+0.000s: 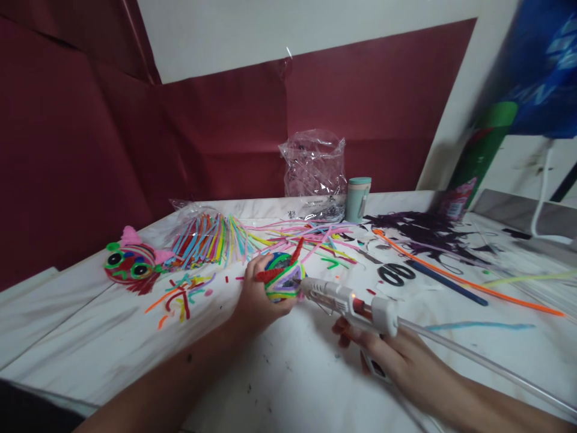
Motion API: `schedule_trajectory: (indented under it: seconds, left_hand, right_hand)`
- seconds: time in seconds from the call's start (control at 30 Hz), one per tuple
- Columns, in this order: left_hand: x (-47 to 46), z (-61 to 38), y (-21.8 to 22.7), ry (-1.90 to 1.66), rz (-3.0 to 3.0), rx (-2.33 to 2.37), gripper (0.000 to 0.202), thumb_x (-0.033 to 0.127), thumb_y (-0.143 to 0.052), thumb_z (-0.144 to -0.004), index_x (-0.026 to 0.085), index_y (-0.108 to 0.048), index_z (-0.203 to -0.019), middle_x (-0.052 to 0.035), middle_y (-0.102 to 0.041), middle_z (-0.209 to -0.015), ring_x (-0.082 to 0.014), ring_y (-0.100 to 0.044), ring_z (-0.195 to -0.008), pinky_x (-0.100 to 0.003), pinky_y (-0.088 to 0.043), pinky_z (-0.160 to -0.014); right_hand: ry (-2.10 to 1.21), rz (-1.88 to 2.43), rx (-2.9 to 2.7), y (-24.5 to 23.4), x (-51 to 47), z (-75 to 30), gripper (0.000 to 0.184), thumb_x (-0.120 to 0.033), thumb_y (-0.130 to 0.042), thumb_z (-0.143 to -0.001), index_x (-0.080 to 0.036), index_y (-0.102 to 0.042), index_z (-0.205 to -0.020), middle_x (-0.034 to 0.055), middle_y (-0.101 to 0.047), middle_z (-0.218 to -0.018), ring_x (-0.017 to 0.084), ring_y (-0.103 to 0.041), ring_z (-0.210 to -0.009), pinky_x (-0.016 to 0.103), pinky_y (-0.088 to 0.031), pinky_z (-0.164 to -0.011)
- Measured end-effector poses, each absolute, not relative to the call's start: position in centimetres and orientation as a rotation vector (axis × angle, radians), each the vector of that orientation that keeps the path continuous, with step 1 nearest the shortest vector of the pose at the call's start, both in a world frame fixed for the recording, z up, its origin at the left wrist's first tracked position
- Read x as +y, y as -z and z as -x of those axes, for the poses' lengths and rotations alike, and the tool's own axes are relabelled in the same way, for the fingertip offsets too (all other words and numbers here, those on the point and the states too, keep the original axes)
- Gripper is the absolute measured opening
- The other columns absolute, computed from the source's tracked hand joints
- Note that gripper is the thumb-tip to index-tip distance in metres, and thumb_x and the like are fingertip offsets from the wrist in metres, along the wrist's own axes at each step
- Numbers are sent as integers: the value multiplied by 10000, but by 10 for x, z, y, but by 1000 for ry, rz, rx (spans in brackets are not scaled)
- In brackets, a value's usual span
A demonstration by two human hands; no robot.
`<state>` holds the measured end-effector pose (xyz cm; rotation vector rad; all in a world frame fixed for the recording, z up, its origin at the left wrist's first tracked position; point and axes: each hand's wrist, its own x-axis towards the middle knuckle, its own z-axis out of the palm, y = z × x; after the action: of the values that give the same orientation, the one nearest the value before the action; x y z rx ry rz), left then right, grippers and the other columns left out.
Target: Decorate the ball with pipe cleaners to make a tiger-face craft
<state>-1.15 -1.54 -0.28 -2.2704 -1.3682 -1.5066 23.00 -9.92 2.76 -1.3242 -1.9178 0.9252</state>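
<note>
My left hand (259, 291) is wrapped round a ball-shaped craft piece (282, 278) covered in coloured pipe cleaners, with red pieces sticking out at its top and side. In my right hand (383, 349) is a white hot glue gun (336, 297), its nozzle close against the near right side of the ball; I cannot tell whether it touches. A long clear glue stick (478, 358) runs out of the gun's back, and a small orange light glows on its body. Further left lies a finished-looking fish-like figure (130, 261) with big black eyes.
Bundled pipe cleaners (211, 237) in a clear bag and loose strands spread behind my hands. Short cut bits (184, 297) lie left. A mint cup (358, 200) and a clear plastic bag (313, 168) stand at the back. Black-handled scissors (396, 275) and dark strips (419, 234) lie right.
</note>
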Motion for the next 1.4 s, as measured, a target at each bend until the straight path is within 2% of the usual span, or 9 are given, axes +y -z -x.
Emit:
schedule_trajectory:
  seconds: [0.23, 0.6, 1.17, 1.4]
  left_hand:
    - [-14, 13, 4, 1486, 2295, -1364, 849, 319, -796, -526, 175, -405, -1266, -148, -471, -1209, -345, -485, -1185, -518, -417, -1025]
    - [-14, 13, 5, 1490, 2309, -1369, 854, 372, -804, -543, 185, -397, -1269, -146, -459, -1224, -333, -479, -1194, -505, -411, -1037]
    - [-17, 10, 1, 1513, 2287, -1368, 834, 435, -805, -555, 204, -409, -1252, -132, -479, -1200, -324, -507, -1166, -502, -437, -1012]
    - [-16, 12, 2, 1539, 2301, -1423, 845, 366, -809, -544, 192, -399, -1262, -136, -465, -1222, -321, -486, -1190, -504, -416, -1033]
  right_hand:
    - [-851, 1332, -1973, -29, -100, -230, 416, -431, -341, -896, -194, -682, -928, 85, -713, -869, 210, -657, -688, 313, -552, -614]
    - [-825, 1307, -1986, -29, -101, -231, 388, -398, -356, -892, -199, -689, -891, 68, -711, -838, 190, -647, -651, 297, -546, -604]
    - [-940, 1369, -1873, -32, -98, -230, 391, -461, -359, -872, -191, -642, -865, 66, -693, -817, 184, -626, -607, 312, -539, -588]
    - [-885, 1351, -1943, -33, -100, -230, 377, -447, -375, -886, -202, -655, -825, 50, -680, -786, 180, -627, -629, 292, -532, -605]
